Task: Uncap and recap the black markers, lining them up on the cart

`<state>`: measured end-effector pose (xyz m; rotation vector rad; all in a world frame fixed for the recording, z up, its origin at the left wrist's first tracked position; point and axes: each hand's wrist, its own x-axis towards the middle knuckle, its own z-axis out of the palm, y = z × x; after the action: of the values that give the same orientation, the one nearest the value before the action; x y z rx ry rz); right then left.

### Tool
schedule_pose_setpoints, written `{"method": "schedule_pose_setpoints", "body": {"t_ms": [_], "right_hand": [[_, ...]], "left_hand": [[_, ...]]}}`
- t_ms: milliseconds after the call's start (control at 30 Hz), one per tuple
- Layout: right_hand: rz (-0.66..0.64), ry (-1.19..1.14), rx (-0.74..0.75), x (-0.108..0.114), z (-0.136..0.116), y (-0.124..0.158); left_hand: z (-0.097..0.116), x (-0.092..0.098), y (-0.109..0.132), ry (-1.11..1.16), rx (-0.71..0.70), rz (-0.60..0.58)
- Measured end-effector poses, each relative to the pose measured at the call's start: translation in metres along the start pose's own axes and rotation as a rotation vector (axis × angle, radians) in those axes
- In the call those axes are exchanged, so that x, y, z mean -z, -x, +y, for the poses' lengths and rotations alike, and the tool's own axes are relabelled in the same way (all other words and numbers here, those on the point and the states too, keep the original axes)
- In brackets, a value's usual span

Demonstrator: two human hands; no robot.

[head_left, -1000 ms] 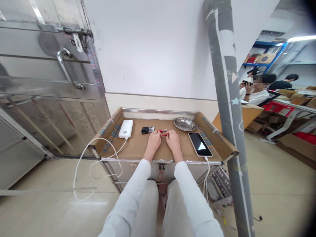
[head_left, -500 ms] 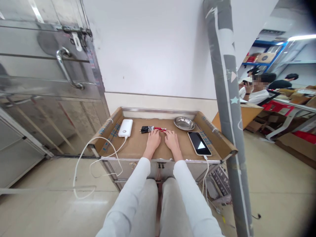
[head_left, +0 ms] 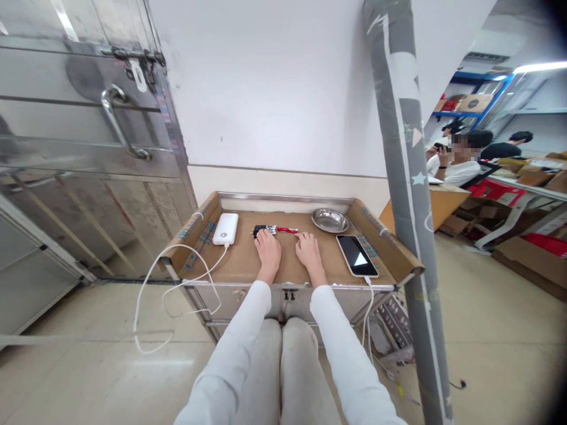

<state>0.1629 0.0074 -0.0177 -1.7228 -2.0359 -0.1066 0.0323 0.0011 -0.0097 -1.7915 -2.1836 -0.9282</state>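
A bundle of slim, pen-like sticks (head_left: 264,228) with black and silver parts lies on the cardboard-lined tabletop (head_left: 239,260). Thin red pieces (head_left: 287,230) extend from its right side. My left hand (head_left: 268,250) rests palm down at the near side of the black parts, fingers stretched forward and touching them. Some of the sticks are hidden beneath those fingertips. To the right, my right hand (head_left: 309,250) lies with its fingers apart, fingertips beside the right end of the red pieces. Neither hand visibly grips anything.
A white power bank (head_left: 225,229) with a cable sits on the left. At the right are a shiny metal dish (head_left: 330,220) and a plugged-in phone (head_left: 358,256). Raised cardboard sides (head_left: 385,245) edge the table. A tall grey wrapped roll (head_left: 411,195) stands beside it. People sit far right.
My left hand has shifted left from the red pieces to the black parts, uncovering the red. My right hand has hardly moved.
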Motion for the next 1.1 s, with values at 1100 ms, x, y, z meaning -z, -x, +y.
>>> {"method": "schedule_pose_setpoints", "body": {"t_ms": [1100], "right_hand": [[0.022,-0.256,0.192,0.0043,-0.0039,-0.0008]], "left_hand": [[-0.0034,-0.0078,-0.0026,0.006,-0.184,-0.018]]}}
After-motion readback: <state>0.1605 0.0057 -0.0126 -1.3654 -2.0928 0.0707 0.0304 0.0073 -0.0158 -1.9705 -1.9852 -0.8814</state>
